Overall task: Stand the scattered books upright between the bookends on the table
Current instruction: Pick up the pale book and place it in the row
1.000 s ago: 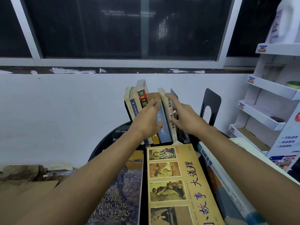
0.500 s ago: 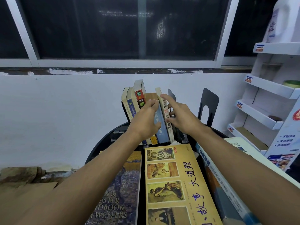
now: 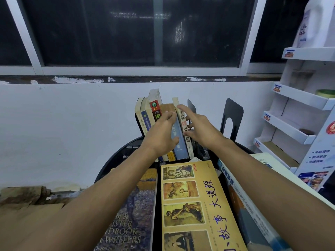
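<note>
Three big books point(image 3: 195, 205) lie flat at the surface's near edge. The standing books point(image 3: 178, 140) lean at the far edge. Left hand point(image 3: 161, 134) and right hand point(image 3: 201, 129) press them, fingers spread, gripping nothing. Push both sides together gently.

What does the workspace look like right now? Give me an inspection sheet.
Surface: round black table, mostly covered.
Job's things: row of upright books, leaning slightly; black bookend standing apart to their right; yellow picture book, writers' handbook and blue-spined book lying flat.
Clutter: nothing seen.
Grippers: left hand and right hand open, fingers against the standing books.
Cables: nothing seen.
Surroundings: white wall, dark window, white display rack at right.
</note>
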Available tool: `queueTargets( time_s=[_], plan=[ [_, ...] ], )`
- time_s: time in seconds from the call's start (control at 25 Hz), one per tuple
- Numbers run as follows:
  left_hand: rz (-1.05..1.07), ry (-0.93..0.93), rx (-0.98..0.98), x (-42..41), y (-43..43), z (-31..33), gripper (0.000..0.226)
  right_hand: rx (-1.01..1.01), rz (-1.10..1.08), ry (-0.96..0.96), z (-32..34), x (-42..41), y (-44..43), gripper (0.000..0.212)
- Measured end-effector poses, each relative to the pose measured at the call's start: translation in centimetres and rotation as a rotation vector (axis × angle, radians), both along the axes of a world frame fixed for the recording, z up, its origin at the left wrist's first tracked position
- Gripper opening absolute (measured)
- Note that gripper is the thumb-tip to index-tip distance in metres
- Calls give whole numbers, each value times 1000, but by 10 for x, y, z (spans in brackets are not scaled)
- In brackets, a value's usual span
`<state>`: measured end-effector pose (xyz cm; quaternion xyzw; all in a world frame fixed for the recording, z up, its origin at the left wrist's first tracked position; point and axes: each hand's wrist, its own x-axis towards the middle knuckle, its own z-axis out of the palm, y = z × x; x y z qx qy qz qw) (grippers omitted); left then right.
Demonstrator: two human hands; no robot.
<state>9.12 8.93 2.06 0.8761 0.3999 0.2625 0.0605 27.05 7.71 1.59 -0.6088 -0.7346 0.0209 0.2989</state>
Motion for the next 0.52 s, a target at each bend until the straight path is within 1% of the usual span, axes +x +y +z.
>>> queueTargets(
  time_s=[0.12, 0.2, 0.36, 0.44, 0.52],
  plan=[
    [6, -14, -23, 0, 1, 0, 84, -21, 11, -40, 2, 3, -5, 95],
    [4, -48, -25, 1, 0, -1, 84, -28, 27, -58, 7, 6, -14, 89],
    [-51, -137, 21, 8, -18, -8, 73, 26, 5, -143, 13, 24, -48, 66],
    [-95, -146, -10, 16, -30, -10, 66, 27, -32, -174, 15, 39, -71, 55],
    [-132, -122, -57, 25, -43, -12, 61, -4, -82, -190, 17, 57, -93, 50]
  ],
)
